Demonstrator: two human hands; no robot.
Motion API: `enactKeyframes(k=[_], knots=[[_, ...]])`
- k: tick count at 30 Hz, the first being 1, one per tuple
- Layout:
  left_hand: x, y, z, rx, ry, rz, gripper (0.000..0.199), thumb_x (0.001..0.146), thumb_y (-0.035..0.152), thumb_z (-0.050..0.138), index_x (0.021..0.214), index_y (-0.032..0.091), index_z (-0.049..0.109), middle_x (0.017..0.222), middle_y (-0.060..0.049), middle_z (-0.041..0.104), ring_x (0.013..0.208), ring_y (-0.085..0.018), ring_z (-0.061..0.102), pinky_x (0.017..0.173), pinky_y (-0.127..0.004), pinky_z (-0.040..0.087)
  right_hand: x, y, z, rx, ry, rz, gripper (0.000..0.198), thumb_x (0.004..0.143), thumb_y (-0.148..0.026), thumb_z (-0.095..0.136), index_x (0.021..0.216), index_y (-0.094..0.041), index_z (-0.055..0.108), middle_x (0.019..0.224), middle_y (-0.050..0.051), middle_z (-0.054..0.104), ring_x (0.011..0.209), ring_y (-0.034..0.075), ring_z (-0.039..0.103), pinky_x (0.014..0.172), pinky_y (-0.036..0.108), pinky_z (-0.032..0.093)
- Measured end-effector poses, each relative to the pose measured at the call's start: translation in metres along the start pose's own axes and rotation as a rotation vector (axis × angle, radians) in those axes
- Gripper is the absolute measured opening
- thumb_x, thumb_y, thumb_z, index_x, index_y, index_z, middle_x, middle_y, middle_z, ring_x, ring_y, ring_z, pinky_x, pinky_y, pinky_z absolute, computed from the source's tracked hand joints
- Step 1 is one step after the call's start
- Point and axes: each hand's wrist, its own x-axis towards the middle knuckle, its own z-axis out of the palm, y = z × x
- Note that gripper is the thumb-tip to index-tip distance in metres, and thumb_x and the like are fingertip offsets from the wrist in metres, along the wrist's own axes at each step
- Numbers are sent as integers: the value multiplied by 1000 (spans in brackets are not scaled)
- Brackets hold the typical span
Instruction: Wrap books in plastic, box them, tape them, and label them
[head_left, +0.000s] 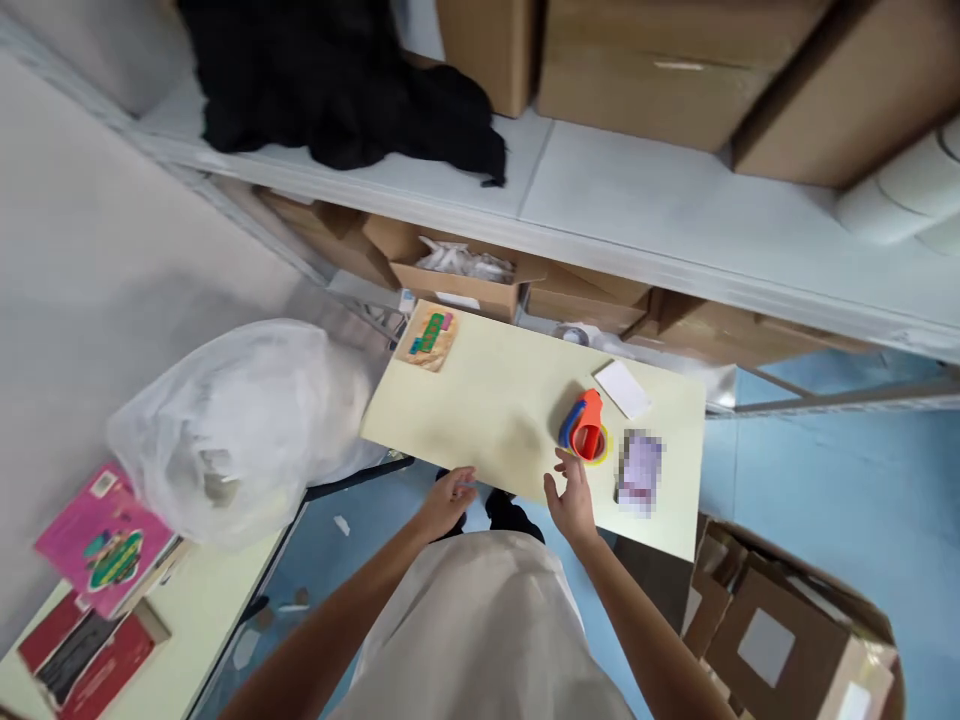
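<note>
My right hand is open at the front edge of the pale yellow table, its fingers apart. Just beyond its fingertips stands an orange-red tape dispenser, with blue and yellow rings of tape around its base. I cannot tell whether the fingertips touch it. Over the near edge, further left, my left hand is empty, with fingers loosely stretched. A small white box or pad lies behind the dispenser, and a blurred-out purple item to its right. A colourful printed booklet rests at the far left corner.
Behind the table runs a grey shelf with cardboard boxes and black cloth. A stuffed white plastic bag and a pink book are on the left. Flattened cartons fill a container at lower right.
</note>
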Motion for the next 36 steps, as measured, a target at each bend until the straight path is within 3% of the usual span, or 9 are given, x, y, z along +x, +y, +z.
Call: enactKeyframes(k=[7, 11, 15, 21, 25, 29, 36], knots=[[-60, -40, -47, -96, 250, 21, 42, 73, 36, 61, 113, 23, 61, 112, -10, 67, 94, -26, 66, 83, -38, 53, 14, -47, 54, 39, -270, -163, 33, 89, -28, 43, 119, -19, 52, 104, 10, 64, 68, 16, 63, 68, 37, 56], [-107, -72, -82, -76, 368, 88, 42, 74, 36, 60, 115, 24, 62, 112, -9, 68, 94, -28, 66, 84, -40, 51, 9, -89, 97, 31, -408, -214, 31, 88, -33, 45, 113, -20, 58, 95, 9, 68, 70, 19, 65, 65, 37, 56], [-165, -120, -119, -94, 487, 111, 38, 76, 33, 59, 113, 26, 63, 110, -9, 69, 94, -27, 66, 87, -41, 50, -20, -147, 151, 13, -545, -336, 26, 88, -35, 45, 99, -22, 65, 90, 8, 71, 75, 22, 67, 71, 39, 57], [-245, -194, -157, -174, 656, 9, 43, 81, 35, 53, 120, 19, 58, 114, -12, 66, 97, -24, 65, 80, -38, 53, -90, -235, 236, 23, -818, -588, 26, 88, -30, 43, 94, -22, 67, 88, 7, 72, 76, 22, 67, 71, 37, 55], [-283, -228, -169, -252, 797, -70, 45, 83, 37, 51, 123, 17, 56, 117, -14, 65, 98, -24, 65, 80, -37, 52, -126, -281, 283, 39, -1039, -764, 25, 88, -26, 43, 94, -22, 67, 88, 7, 71, 77, 21, 66, 72, 36, 54], [-299, -252, -168, -347, 917, -135, 45, 83, 37, 51, 123, 17, 55, 116, -13, 65, 98, -24, 65, 81, -37, 52, -143, -313, 321, 35, -1202, -885, 25, 88, -23, 43, 93, -21, 67, 85, 7, 71, 73, 19, 65, 69, 33, 53], [-308, -260, -175, -464, 1000, -282, 46, 81, 39, 53, 122, 18, 56, 117, -11, 66, 99, -23, 65, 83, -37, 51, -141, -338, 379, 54, -1374, -886, 22, 86, -25, 47, 90, -20, 68, 77, 4, 71, 65, 17, 63, 65, 30, 51]])
